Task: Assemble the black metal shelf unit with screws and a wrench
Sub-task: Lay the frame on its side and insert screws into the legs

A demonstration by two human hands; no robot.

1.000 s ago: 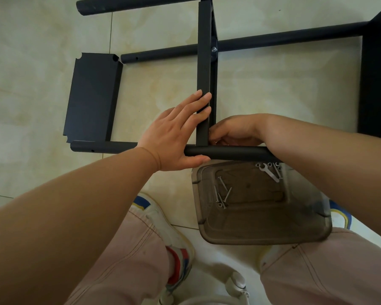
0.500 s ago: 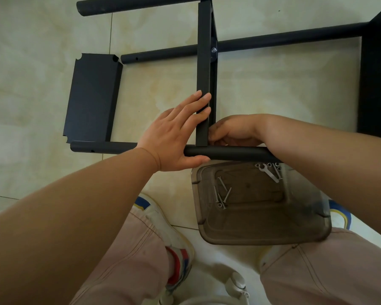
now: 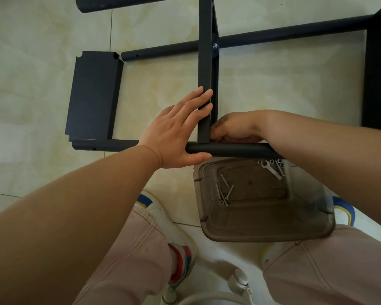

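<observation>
A: Head view, entry one. Left hand (image 3: 174, 133) lies flat, fingers straight, pressed against the upright shelf panel (image 3: 204, 69), thumb under the near black tube (image 3: 229, 149). Right hand (image 3: 233, 128) sits curled at the panel-tube joint, at 3 o'clock of the panel; whether it pinches a screw cannot be told, fingertips hidden.

B: Step in hand?

A: Judged: fixing this panel to the near tube. The far joint already carries a bolt (image 3: 215, 45) on the far tube (image 3: 273, 34).

B: Next move?

A: Likely holding the panel square while the fastener is seated, then reaching to 6 o'clock for the wrench (image 3: 272, 170) in the brown plastic bin (image 3: 266, 234); loose screws (image 3: 223, 192) lie there too.

B: Room?

A: Loose shelf panel (image 3: 92, 95) lies at 9 o'clock, touching the near tube's end. Bin rim sits just beside the tube; knees and shoes crowd 6 o'clock. Tile floor (image 3: 284, 84) between the tubes is open.
</observation>
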